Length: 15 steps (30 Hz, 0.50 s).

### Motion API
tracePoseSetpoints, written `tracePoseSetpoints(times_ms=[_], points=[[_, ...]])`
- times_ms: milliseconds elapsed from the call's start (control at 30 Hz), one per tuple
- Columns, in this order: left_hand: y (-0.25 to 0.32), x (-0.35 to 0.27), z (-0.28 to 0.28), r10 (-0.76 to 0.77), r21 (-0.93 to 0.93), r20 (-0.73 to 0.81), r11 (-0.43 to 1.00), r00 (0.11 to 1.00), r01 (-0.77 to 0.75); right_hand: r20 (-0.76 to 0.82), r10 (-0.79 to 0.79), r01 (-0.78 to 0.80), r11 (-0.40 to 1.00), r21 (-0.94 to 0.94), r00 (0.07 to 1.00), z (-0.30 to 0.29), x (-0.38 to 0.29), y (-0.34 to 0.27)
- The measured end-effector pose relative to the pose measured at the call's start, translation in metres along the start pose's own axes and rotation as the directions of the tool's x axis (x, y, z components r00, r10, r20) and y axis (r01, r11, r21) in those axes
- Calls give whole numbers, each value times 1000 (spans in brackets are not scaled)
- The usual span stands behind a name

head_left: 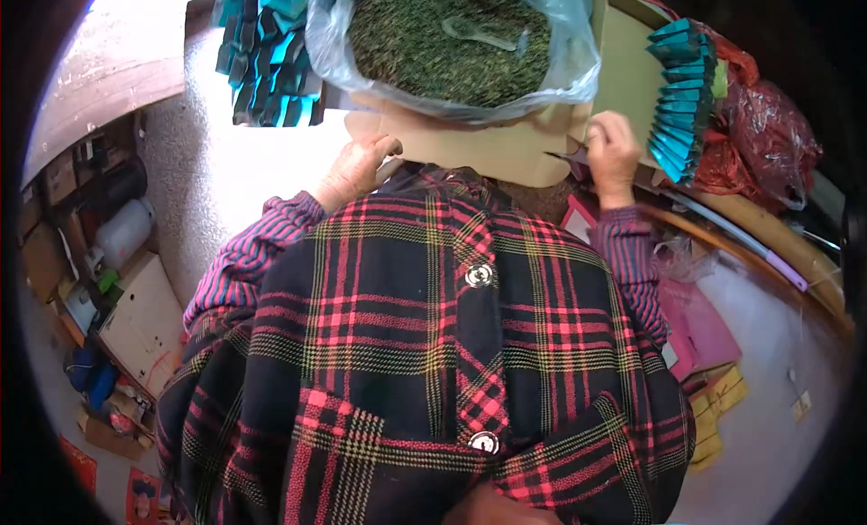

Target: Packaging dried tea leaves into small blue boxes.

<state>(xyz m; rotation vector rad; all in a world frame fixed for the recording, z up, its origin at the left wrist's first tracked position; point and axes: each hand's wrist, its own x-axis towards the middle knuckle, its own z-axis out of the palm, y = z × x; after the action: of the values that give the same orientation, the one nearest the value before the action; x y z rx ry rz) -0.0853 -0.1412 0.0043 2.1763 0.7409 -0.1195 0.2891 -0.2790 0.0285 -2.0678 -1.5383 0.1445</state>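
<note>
A clear plastic bag (588, 71) holds a heap of dried green leaves (406, 58), apparently tea, in an open cardboard box (467, 142). On the leaves rests a clear plastic scoop (477, 34). My left hand (359, 166) is beside the box's near left flap, fingers bent; whether anything is pinched in them is hidden. At the near right corner my right hand (614, 149) is curled and slightly blurred, and its grasp is unclear. Teal foil packets (271, 71) lie overlapping on the left. More teal packets (677, 105) stand in a fanned row at right.
Red plastic bags (772, 132) bulge beyond the right-hand packets. A pole with a purple end (786, 268) lies below them, above a pink box (698, 328) on the right. At left are a white container (125, 232) and a pale cabinet panel (142, 322).
</note>
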Motion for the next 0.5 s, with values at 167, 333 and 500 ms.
tracePoseSetpoints(times_ms=[167,333,500], points=[[-41,-36,32,-50,-183,-6,982,999,48,268,-141,116,988,106,953,41,-62,-69],[-73,-55,66,-317,-251,91,910,944,330,439,-110,42,986,162,892,63,-82,-100],[-80,-40,68,-71,-361,-250,932,966,-24,412,-127,42,977,208,902,62,-67,-121]])
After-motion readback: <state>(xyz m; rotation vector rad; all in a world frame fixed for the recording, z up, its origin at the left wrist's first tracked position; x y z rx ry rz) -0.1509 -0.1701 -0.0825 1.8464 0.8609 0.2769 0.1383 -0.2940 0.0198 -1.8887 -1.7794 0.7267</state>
